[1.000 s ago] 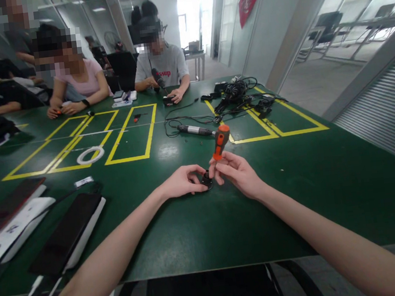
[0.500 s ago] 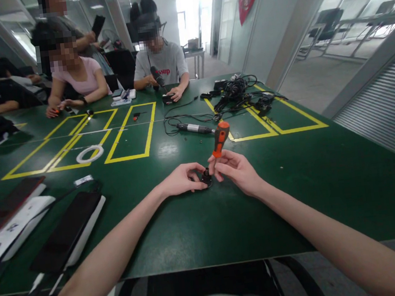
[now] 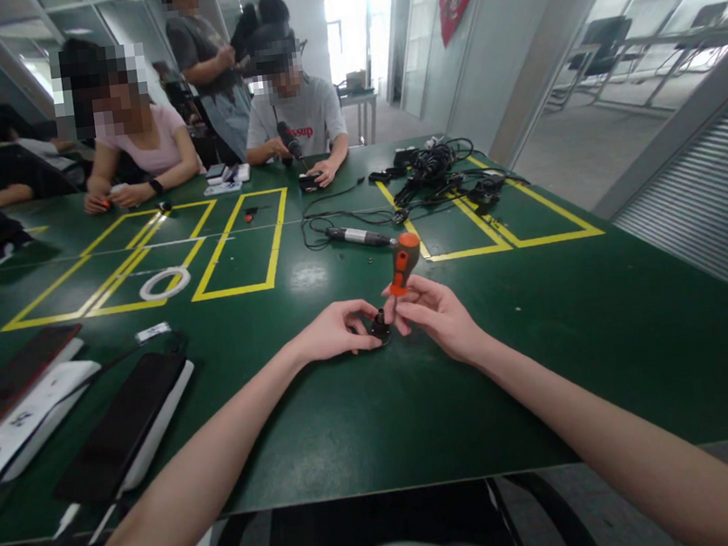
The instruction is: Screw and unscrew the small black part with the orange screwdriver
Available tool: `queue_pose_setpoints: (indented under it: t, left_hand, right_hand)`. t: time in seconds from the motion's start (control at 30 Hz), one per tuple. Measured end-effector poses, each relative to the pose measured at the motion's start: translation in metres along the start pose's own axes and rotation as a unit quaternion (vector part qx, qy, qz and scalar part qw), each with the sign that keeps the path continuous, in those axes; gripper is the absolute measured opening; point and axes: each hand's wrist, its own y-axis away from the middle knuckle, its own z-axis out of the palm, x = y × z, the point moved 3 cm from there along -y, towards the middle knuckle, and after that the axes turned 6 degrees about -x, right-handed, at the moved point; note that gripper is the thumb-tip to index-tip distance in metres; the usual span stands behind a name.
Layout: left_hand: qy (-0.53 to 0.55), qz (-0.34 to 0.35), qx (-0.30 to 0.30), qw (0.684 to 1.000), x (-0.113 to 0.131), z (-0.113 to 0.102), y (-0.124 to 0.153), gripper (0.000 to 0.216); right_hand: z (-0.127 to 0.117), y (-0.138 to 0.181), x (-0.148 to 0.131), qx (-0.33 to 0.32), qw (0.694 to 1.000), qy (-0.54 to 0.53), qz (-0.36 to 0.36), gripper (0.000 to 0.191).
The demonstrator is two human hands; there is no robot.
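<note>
along the near left of the smooth dark green counter [image 3: 332, 452], a flat black phone-like slab [image 3: 116, 437] lies on a white block [image 3: 162, 429], with a white oblong box [image 3: 35, 418] to its left.

farther in and to the right, the left hand [image 3: 331, 331] has its thumb and fingers clamped around a small black round part [image 3: 380, 328] low on the counter. the part is dark and slightly glossy, with a wide, low base and a narrower stub standing up from it; finer details are too small to read.

just right of it, the right hand [image 3: 441, 321] has its fingers clamped on the thin shaft of an orange-and-dark-grey screwdriver [image 3: 405, 255]. the screwdriver stands nearly upright, thick handle uppermost and leaning slightly right; its tip cannot be made out, so whether it touches the part cannot be told.

beyond the hands lies a black-and-silver cylindrical tool [image 3: 360, 237] with a thin black cable. to the left, a flat white ring [image 3: 147, 285] overlaps yellow tape lines [image 3: 235, 295]; farther right is a tangled heap of black cables [image 3: 434, 168]. at the far side, a person in a grey shirt [image 3: 297, 118] holds a dark tool [image 3: 289, 141].
</note>
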Motion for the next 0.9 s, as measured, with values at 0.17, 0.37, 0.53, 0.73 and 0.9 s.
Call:
queue_pose_setpoints:
  t: [0.17, 0.37, 0.53, 0.73, 0.9]
  left_hand:
    - [0.001, 0.004, 0.003, 1.0, 0.0, -0.0004, 0.0002, 0.039]
    - [0.002, -0.003, 0.001, 1.0, 0.0035, 0.0007, 0.0016, 0.041]
    - [0.004, -0.006, 0.001, 1.0, 0.006, 0.0016, 0.0016, 0.037]
    - [0.011, -0.001, 0.004, 1.0, 0.0031, 0.0015, 0.0014, 0.041]
    - [0.004, -0.004, 0.002, 1.0, 0.0026, 0.0012, 0.0011, 0.038]
  right_hand:
    - [-0.0014, -0.0001, -0.0018, 0.017, 0.998, 0.049, 0.019, 0.041]
    - [0.0004, -0.0018, -0.002, 0.005, 1.0, 0.027, 0.013, 0.042]
    - [0.0003, -0.001, -0.0011, 0.019, 1.0, 0.005, 0.005, 0.04]
    - [0.001, -0.0019, -0.0041, 0.022, 0.999, 0.047, 0.01, 0.04]
    - [0.002, -0.0011, -0.0019, 0.003, 1.0, 0.018, 0.012, 0.04]
